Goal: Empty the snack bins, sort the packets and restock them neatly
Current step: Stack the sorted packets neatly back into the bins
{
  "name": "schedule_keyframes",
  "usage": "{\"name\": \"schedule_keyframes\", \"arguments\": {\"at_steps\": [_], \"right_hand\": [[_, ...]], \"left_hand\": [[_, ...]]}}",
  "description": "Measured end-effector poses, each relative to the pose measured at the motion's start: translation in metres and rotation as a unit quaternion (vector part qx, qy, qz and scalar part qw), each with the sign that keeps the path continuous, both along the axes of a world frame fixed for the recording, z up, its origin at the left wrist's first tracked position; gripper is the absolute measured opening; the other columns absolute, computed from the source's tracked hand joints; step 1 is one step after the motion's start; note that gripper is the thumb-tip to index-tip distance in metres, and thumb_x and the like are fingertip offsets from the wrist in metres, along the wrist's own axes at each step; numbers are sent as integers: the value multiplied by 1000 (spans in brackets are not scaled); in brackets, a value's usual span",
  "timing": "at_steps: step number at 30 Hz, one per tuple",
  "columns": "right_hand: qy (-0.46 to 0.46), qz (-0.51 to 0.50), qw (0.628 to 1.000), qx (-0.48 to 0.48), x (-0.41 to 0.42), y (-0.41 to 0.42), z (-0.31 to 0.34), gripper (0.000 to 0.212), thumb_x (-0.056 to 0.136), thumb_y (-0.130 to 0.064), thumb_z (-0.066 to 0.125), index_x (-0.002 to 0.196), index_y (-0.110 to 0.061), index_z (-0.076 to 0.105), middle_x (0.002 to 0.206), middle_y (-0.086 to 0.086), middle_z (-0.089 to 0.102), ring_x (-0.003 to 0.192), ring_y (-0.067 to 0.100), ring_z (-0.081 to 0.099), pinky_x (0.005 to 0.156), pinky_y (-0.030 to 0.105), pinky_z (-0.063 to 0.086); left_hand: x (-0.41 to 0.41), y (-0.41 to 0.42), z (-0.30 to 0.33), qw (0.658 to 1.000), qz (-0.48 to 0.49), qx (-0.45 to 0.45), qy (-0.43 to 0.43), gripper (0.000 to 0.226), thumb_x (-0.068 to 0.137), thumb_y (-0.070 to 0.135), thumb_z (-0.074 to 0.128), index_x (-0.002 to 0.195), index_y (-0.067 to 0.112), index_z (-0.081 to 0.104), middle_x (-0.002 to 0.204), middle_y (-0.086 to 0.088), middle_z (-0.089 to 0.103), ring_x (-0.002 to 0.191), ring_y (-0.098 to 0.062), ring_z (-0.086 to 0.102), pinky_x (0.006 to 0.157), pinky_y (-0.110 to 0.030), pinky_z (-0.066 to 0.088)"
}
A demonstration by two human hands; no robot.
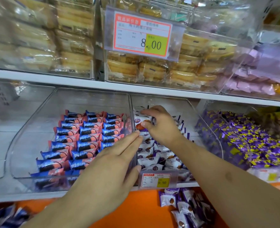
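Observation:
A clear middle bin [206, 122] holds white-and-purple snack packets [154, 157]. My right hand [162, 125] reaches deep into it and pinches a white packet [141, 120] at the bin's back left, between thumb and fingers. My left hand [113, 162] lies flat with straight fingers over the divider between this bin and the left bin [29, 129], fingertips touching the white packets. The left bin holds neat rows of blue-and-pink packets [85, 137].
A bin of purple-and-yellow candies [244, 142] stands to the right. Loose white-purple packets [183, 208] lie on the orange ledge [132, 211] below. A 9.90 price tag [157, 180] fronts the middle bin. Bread packs [152, 69] fill the upper shelf behind an 8.00 tag [142, 34].

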State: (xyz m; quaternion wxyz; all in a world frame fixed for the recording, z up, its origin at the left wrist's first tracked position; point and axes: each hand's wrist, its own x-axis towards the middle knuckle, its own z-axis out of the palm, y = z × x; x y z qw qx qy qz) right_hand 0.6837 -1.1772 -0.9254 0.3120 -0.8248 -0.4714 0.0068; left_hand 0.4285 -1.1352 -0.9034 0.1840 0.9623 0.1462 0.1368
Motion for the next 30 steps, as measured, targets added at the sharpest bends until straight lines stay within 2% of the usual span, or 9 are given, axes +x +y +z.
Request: {"name": "schedule_keyframes", "arguments": {"at_steps": [3,8,11,14,16,20,25,28,30], "right_hand": [[-19,1,1000,4,4,3,-5,37,93,-28,76,130,-30,74,131,-7,58,127,18,55,114,37,43],[-17,4,1000,-22,12,0,-6,41,88,-37,78,128,-37,74,132,-9,62,129,22,53,112,45,45],[-41,0,999,-32,13,1,-4,43,85,-45,75,128,-39,73,133,-11,61,130,23,51,113,43,44],[-34,-5,999,-24,12,-4,-3,43,88,-42,77,130,-42,72,139,-11,58,136,22,46,117,38,37],[-12,-1,1000,-24,11,-9,-3,46,89,-42,77,134,-45,68,145,-8,56,139,23,45,120,43,35],[-4,8,999,-50,7,-19,-3,59,84,-61,68,141,-58,53,149,-2,54,141,28,45,117,52,39],[14,-15,998,-64,-6,-53,16,58,94,-46,74,147,-52,51,159,4,42,151,26,28,125,45,28],[20,-14,999,-36,-22,-88,31,53,95,-45,73,145,-46,57,150,-1,50,143,20,41,121,40,36],[83,3,997,3,-38,-121,43,42,96,-41,73,138,-43,63,139,-7,57,127,13,57,104,32,47]], "left_hand": [[1,1,0,1000,-3,0,13,74,105,55,39,155,57,-15,150,48,-32,115,37,-20,100,-4,-18],[1,1,-2,1000,-3,3,2,74,105,54,40,157,55,-14,153,47,-28,118,34,-23,103,-5,-17],[1,3,-4,1000,2,0,-8,75,105,54,41,157,56,-13,153,47,-27,131,29,-20,107,-6,-14],[-1,4,-7,1000,-1,4,-19,76,104,53,42,157,55,-12,156,45,-25,147,17,-11,118,-13,-5],[-2,5,-8,1000,-4,6,-21,76,104,54,43,158,54,-11,158,43,-23,150,14,-10,121,-16,-3],[-3,4,-8,1000,-11,2,-12,77,104,55,41,158,51,-13,158,41,-26,151,11,-17,124,-20,-4],[-6,-1,-5,1000,-27,2,-12,77,104,53,42,161,47,-10,162,34,-24,150,9,-21,129,-27,2],[-11,-14,0,999,-44,5,-31,76,103,49,49,162,45,2,167,30,-12,154,6,-14,127,-25,1],[-18,-25,1,997,-61,9,-47,72,103,48,51,163,43,12,168,29,0,155,5,-3,127,-24,6]]}}
